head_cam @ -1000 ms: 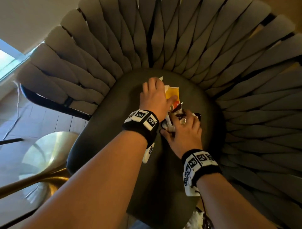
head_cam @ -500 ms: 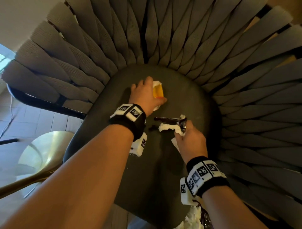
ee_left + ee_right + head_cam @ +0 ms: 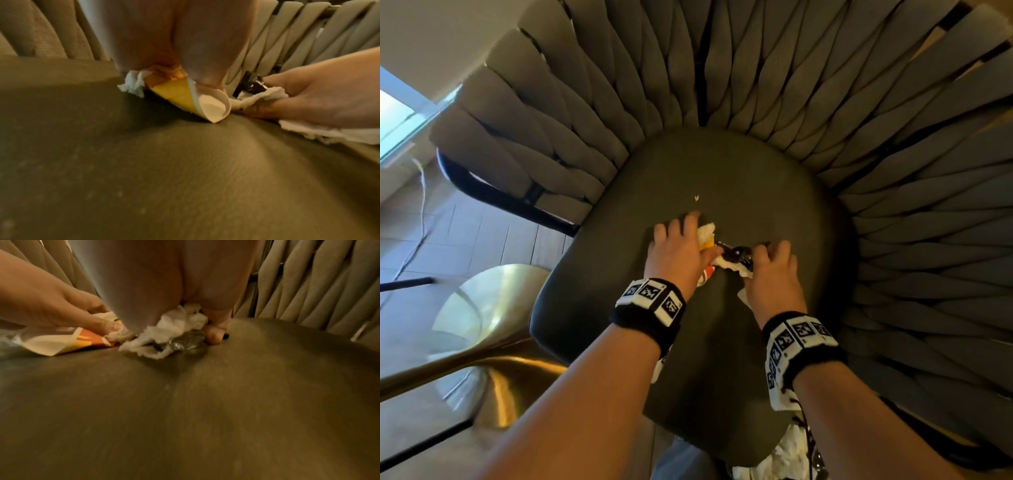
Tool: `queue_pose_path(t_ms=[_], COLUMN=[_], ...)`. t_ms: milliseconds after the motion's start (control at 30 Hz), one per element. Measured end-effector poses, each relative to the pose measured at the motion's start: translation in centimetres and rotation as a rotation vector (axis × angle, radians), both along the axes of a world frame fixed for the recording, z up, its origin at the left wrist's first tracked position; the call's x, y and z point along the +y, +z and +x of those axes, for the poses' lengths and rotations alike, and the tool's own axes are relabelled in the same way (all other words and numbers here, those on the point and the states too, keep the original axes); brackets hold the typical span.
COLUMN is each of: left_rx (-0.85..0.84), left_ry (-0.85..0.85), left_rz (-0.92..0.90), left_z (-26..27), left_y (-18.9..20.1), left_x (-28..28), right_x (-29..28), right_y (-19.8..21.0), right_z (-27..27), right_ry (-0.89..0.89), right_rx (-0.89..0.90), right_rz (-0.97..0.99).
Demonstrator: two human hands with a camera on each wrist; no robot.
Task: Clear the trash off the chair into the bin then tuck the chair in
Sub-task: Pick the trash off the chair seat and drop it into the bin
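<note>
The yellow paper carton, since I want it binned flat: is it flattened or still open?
Still open. In the left wrist view the yellow paper carton shows a rounded white mouth under the left hand.

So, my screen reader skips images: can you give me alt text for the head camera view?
Two hands gather trash on a dark chair seat: the left hand holds a yellow wrapper, the right hand holds white tissue. A small scrap lies further back.
</note>
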State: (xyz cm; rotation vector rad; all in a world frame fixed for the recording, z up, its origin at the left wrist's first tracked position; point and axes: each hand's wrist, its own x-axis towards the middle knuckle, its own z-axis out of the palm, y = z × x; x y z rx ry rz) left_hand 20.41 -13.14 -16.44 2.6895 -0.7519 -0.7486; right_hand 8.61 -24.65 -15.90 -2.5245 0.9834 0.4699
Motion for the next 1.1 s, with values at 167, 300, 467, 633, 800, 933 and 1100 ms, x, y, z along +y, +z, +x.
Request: queue_pose_path(t_ms=[167,300,467,633,800,933,1100], left_rx=[-0.164,-0.045,0.060,0.073,0.015,-0.039,0.014], left_ry=[-0.078,-0.100,0.109,0.272,0.117,0.073,0.102], left_rz=[-0.038,-0.035,-0.165,-0.337,-0.060,-0.048,-0.005], left_z=[-0.5,-0.3,-1.4,2.3,5.5,5.5,5.0], left_y=[-0.3,0.1,1.5,3.1,1.3,0.3,0.4], left_x=[0.5,0.6,1.4,-1.6,-3.7,-3.3,-3.0], right_x=[0.0,-1.0,-1.5,-1.0,-0.3,-0.7,-0.6], right_y=[0.5,3.3,7.4,9.6,10.5,10.9,12.2], right_z=[-1.4,-2.7,-5.3,-7.0,-6.7,-6.4,-7.7], right_ry=[-0.008,-0.382,-0.701,-0.735,-0.743,-0.739,-0.685], right_rx=[-0.022,-0.162,-0.415,-0.512,-0.575,-0.606,-0.599], right_rz=[0.011,0.193,0.326,0.368,0.457,0.483,0.494])
